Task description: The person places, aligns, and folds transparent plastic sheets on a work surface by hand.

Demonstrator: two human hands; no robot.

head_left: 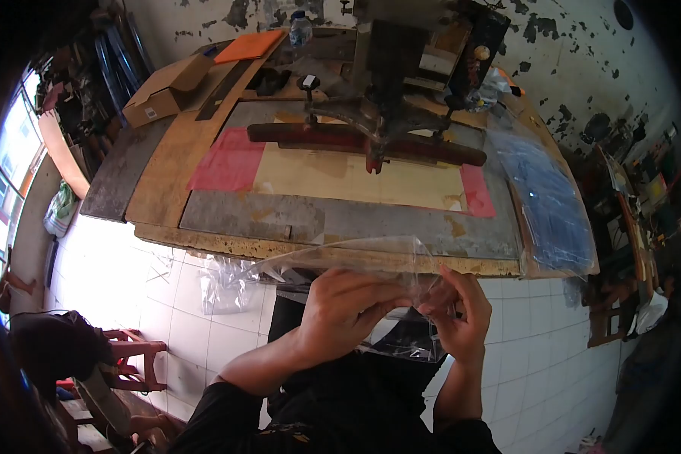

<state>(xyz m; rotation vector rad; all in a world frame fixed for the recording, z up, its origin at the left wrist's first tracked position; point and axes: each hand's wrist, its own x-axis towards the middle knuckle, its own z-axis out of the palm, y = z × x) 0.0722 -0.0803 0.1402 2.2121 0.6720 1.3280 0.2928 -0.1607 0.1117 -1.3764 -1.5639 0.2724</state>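
Just in front of the table's near edge, my left hand (348,306) and my right hand (461,310) grip a clear plastic sheet (390,253), which may be a bag. The fingers of my left hand are closed and point to the right along the plastic. My right hand pinches it at the right side, thumb and fingers together. Part of the sheet stretches out to the left above my left hand, and a folded part hangs below between the hands. How many layers it has, I cannot tell.
A press machine with a dark red bar (363,142) stands over a yellow sheet (340,178) and pink sheet (227,160) on the worktable (242,216). Bluish clear plastic (545,200) lies at right, a cardboard box (159,94) back left. A red stool (147,356) and a person sit lower left.
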